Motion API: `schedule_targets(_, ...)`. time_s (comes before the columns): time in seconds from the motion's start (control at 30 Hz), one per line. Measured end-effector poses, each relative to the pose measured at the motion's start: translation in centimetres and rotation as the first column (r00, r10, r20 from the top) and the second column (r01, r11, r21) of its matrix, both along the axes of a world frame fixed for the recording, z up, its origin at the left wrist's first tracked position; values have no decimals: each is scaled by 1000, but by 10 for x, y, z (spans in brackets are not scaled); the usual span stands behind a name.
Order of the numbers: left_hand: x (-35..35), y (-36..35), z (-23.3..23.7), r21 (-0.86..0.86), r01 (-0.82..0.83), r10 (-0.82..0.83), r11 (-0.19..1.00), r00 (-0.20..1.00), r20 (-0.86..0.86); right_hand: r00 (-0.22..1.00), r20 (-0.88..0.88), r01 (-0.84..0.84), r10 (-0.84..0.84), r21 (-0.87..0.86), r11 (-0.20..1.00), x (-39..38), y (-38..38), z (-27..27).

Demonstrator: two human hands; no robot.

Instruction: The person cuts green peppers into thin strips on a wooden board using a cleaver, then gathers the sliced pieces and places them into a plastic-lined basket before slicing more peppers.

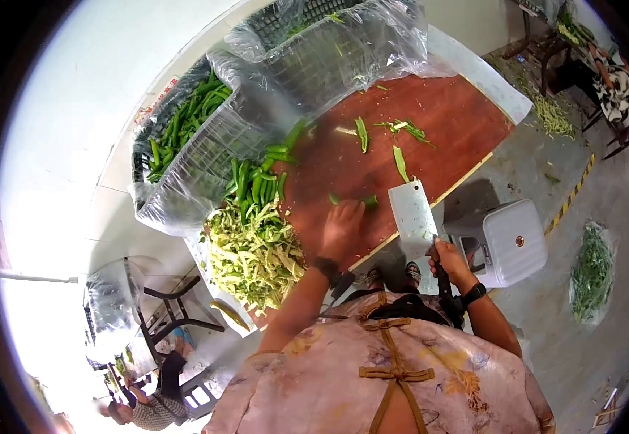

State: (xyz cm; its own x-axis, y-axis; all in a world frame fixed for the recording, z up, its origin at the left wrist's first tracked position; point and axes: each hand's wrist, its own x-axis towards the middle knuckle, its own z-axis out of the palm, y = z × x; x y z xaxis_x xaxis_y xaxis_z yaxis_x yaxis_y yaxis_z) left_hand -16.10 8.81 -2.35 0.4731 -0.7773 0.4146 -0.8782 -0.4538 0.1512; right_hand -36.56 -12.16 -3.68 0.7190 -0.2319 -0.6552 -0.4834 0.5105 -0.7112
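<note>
My left hand [343, 227] rests on the reddish-brown table top [430, 112], its fingers closed over a green chili pepper [369, 202] whose ends stick out on both sides. In my right hand [455, 263] is the handle of a cleaver [413, 217]. Its broad blade lies flat to the view near the table's front edge, apart from the pepper. Left of my left hand is a heap of pale cut pepper pieces [253, 253], with several whole green peppers [258, 182] just behind it. A split pepper piece [400, 164] lies beyond the blade's tip.
Plastic-lined crates [206, 155] stand along the back left, one full of green peppers [197, 116]. A white bin [515, 242] sits on the floor at right, near a bag of greens [593, 271]. Other people [157, 405] are seated at lower left and upper right.
</note>
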Motion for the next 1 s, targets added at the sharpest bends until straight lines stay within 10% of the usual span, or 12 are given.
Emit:
schedule_targets(0.2,2,-12,6,232,-30,44,972,997,-56,999,40,3,-2,-35,999,6,12,-13)
schedule_targets(0.27,4,-16,7,367,-146,91,919,982,162,997,73,34,-28,-82,996,7,18,-18)
schedule_targets(0.57,19,16,-17,168,247,-235,954,968,-87,983,99,156,-155,-4,988,-1,63,-23)
schedule_targets(0.8,24,-16,20,146,137,-126,980,989,-79,966,171,202,-193,-37,979,-3,84,-33)
schedule_targets(0.87,18,-16,36,535,167,-104,828,984,-145,965,161,217,-208,-37,976,-4,89,-25)
schedule_targets(1.0,-3,18,31,99,278,-247,956,937,-248,956,137,258,-260,28,966,-7,99,-25)
